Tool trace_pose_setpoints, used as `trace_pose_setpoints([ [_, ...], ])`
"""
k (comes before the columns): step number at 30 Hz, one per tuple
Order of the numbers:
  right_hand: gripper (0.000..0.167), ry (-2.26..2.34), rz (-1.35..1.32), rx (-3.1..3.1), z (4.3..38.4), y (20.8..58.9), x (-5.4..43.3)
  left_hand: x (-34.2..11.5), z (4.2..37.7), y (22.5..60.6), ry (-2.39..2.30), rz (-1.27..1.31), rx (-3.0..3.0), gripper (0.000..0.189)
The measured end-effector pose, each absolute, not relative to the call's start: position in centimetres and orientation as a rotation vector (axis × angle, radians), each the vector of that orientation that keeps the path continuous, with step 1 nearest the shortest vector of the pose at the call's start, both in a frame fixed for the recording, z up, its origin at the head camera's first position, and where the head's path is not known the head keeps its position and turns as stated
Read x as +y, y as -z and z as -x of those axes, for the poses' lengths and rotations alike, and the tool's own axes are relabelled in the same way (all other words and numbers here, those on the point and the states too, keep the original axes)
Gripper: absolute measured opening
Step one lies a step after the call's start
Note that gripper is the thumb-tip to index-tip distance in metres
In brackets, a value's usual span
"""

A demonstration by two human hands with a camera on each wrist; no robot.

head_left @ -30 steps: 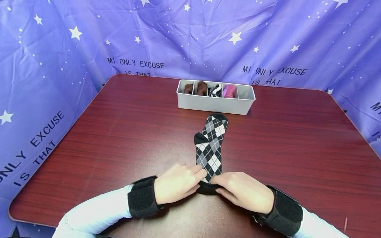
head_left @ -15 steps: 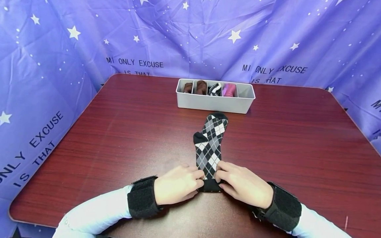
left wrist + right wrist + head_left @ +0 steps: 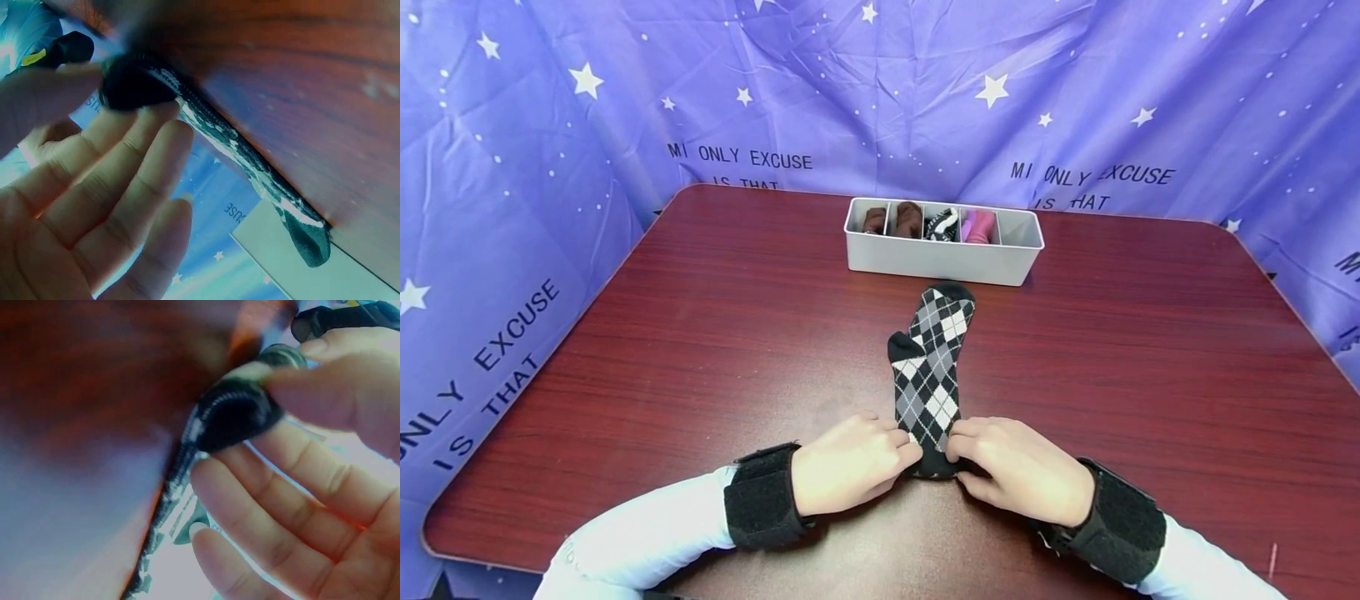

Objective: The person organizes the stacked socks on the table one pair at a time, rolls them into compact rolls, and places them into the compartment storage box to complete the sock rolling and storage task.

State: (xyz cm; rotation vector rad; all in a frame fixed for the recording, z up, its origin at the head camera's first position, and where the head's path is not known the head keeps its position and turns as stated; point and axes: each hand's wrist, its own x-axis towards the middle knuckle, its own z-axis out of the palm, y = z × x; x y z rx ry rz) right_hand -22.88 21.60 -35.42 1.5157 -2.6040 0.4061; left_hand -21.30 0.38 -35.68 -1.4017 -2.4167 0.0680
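Note:
A black, grey and white argyle sock (image 3: 927, 375) lies on the table, its toe pointing away from me and its black heel out to the left. At the near end, the black cuff (image 3: 934, 464) is curled over into a fold, which shows as a rounded dark loop in both wrist views. My left hand (image 3: 855, 462) pinches the fold's left side between thumb and fingers (image 3: 159, 162). On its right side my right hand (image 3: 1024, 469) pinches it likewise, with the lower fingers (image 3: 234, 506) spread below the fold.
A grey divided box (image 3: 936, 260) stands beyond the toe. Brown bundles (image 3: 908, 220), a black-and-white one (image 3: 942, 225) and a pink-purple one (image 3: 979, 227) sit in its compartments; the rightmost compartment shows its bare floor. A star-print curtain (image 3: 880, 100) hangs behind the table (image 3: 700, 333).
My right hand has moved slightly up along the sock's side and the cuff's near edge has shifted away from me, curling over. The left hand stays nearly in place.

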Motion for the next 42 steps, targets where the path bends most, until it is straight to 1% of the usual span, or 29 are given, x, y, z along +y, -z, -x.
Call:
trace_pose_setpoints([
  [8,0.021,-0.489,-1.505,-2.635,24.0,34.7,21.6,0.4,22.7,35.2,0.174,1.43,-2.554,0.015],
  [16,0.017,-0.459,-1.471,-2.643,24.9,34.9,21.6,0.9,24.2,35.3,0.076,1.375,-2.629,0.009],
  [20,0.016,-0.456,-1.438,-2.657,25.4,35.1,21.6,1.2,24.7,35.4,0.066,1.358,-2.564,0.012],
  [23,0.018,-0.461,-1.425,-2.665,25.7,35.2,21.6,1.5,24.8,35.2,0.071,1.373,-2.501,0.017],
  [27,0.02,-0.446,-1.416,-2.684,26.1,35.2,21.6,1.9,24.8,34.9,0.035,1.391,-2.477,0.012],
  [29,0.019,-0.431,-1.426,-2.681,26.2,35.3,21.5,1.9,24.8,34.8,-0.002,1.387,-2.504,0.009],
  [33,0.013,-0.411,-1.439,-2.679,26.3,35.1,21.6,1.8,24.7,34.7,-0.061,1.383,-2.554,0.021],
  [35,0.016,-0.403,-1.436,-2.695,26.4,35.0,21.6,1.7,24.8,34.7,-0.077,1.38,-2.57,0.026],
  [37,0.024,-0.387,-1.437,-2.729,26.4,34.9,21.6,1.7,24.9,34.8,-0.087,1.375,-2.583,0.029],
  [39,0.031,-0.36,-1.434,-2.764,26.4,34.8,21.5,1.8,25.1,34.9,-0.075,1.365,-2.583,0.026],
  [42,0.032,-0.34,-1.44,-2.786,26.6,34.9,21.5,1.7,25.2,35.0,-0.031,1.344,-2.569,0.019],
])
